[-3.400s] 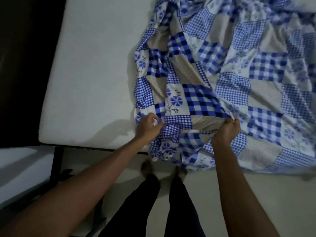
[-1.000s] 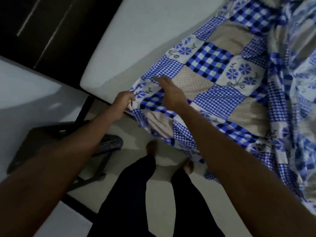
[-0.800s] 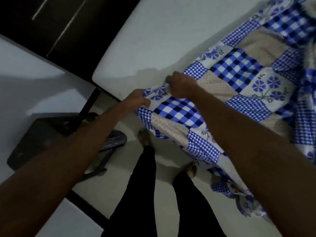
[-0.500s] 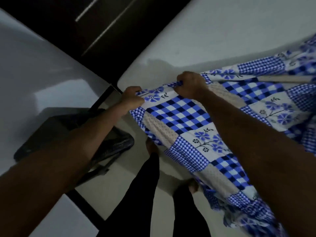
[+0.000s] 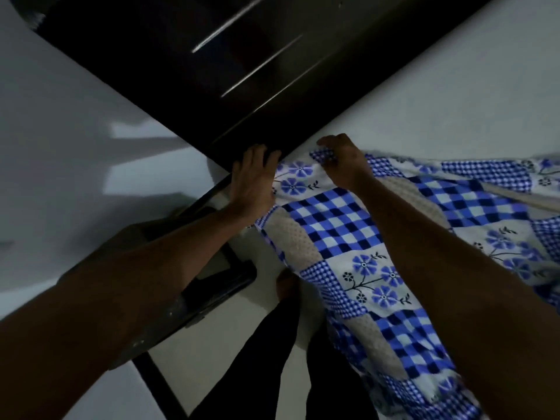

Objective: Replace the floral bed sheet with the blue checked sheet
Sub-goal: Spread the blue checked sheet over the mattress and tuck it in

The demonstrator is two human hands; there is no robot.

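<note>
Our right grip point(image 5: 342, 166) is curled on the top edge of the blue checked sheet point(image 5: 339, 225), pinching a fold of it just short of the mattress corner. Our left grip point(image 5: 256, 180) lies with its fingers straight beside the sheet's corner, touching the cloth at its edge and grasping nothing that we can make out. From both grips the sheet runs away to the right across the bed and falls toward us over the near side, down past our legs point(image 5: 266, 359). Its top edge lies left to right, from the left grip through the right one. Beyond the right grip the mattress point(image 5: 454, 86) is bare, pale and smooth. The corner not yet covered sits just past the left grip's fingertips, against a dark glossy panel point(image 5: 242, 71), so we judge the left grip the nearer one for seating it. The cloth is thin and limp, printed as patchwork: bold checks, fine gingham, blue flowers, dotted beige squares. We expect it to crease and slide if pulled from one side only.
</note>
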